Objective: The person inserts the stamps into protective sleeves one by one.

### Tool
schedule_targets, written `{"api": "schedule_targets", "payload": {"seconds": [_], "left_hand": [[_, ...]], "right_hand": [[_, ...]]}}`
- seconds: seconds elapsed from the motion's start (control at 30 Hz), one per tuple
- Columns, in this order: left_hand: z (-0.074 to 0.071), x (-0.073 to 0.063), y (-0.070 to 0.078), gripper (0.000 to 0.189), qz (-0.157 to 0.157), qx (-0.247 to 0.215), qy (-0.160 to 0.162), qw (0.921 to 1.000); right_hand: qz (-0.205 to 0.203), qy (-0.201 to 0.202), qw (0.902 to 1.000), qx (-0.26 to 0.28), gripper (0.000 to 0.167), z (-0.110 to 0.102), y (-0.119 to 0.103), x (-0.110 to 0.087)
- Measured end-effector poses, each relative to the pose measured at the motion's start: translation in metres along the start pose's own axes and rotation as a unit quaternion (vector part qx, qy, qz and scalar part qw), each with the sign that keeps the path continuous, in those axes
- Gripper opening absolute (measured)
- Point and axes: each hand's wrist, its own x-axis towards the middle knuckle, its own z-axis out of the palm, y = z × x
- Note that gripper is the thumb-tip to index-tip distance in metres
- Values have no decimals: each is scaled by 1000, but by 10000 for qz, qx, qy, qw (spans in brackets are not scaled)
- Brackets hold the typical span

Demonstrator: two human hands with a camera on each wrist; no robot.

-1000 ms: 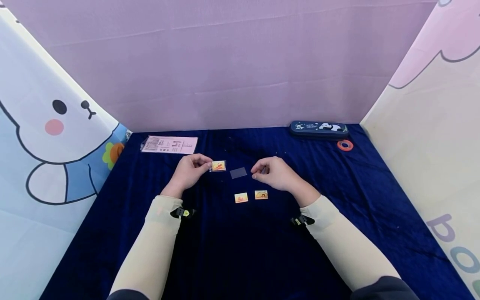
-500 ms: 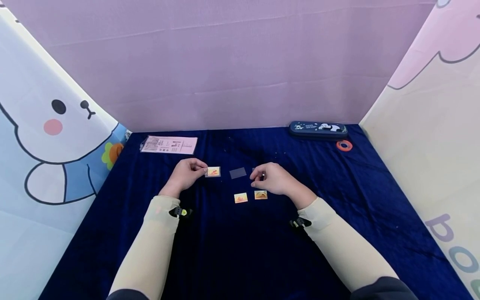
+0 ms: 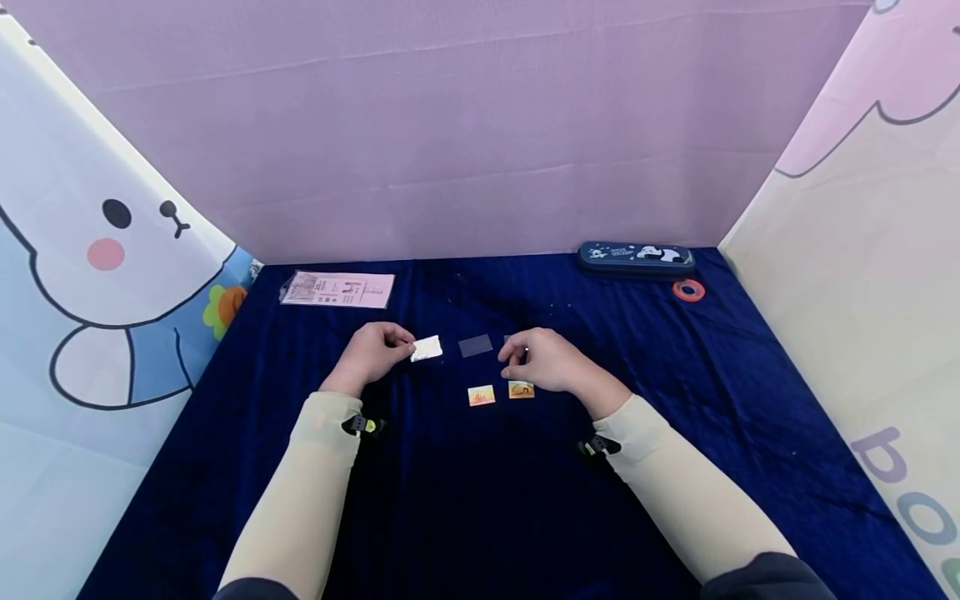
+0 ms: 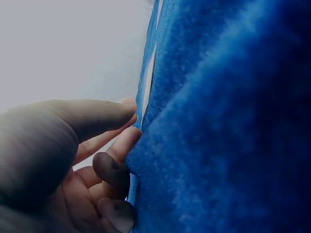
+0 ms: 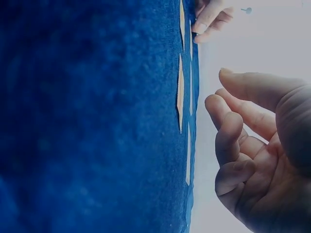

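At the left end of the far row, my left hand (image 3: 372, 354) pinches the left edge of a small stamp-like picture card in a clear sleeve (image 3: 427, 348), whose face glares white. In the left wrist view, thumb and forefinger (image 4: 127, 108) meet at the card's edge, low over the cloth. To its right lies a clear sleeve (image 3: 475, 346). My right hand (image 3: 543, 358) hovers with loosely curled fingers and nothing in them, partly covering another sleeve. Two orange-yellow picture cards (image 3: 482, 396) lie side by side in the nearer row.
Dark blue velvet cloth (image 3: 480, 500) covers the table. A pink printed sheet (image 3: 341, 290) lies at the back left. A navy panda pencil case (image 3: 637, 260) and a red tape roll (image 3: 688, 290) sit at the back right. Fabric walls (image 3: 480, 150) enclose the back and sides.
My left hand has brought the sleeved card left and down toward the cloth; its face now glares white. My right hand has shifted slightly toward me.
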Motion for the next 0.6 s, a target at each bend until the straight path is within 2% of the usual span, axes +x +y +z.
{"api": "schedule_targets", "payload": {"seconds": [0.27,0.47,0.6], "left_hand": [[2,1,3,17,252,133,-6,9996],[5,3,20,17,413,297,-221,9985],[8,9,30,14,517,402,-356,9972]], "right_hand": [[-30,48,9998,-202,22,2,-1,0],[-76,-74,9985,-530,22,3,-3,0],[-24,-211,9983,-539,22,2,-3,1]]}}
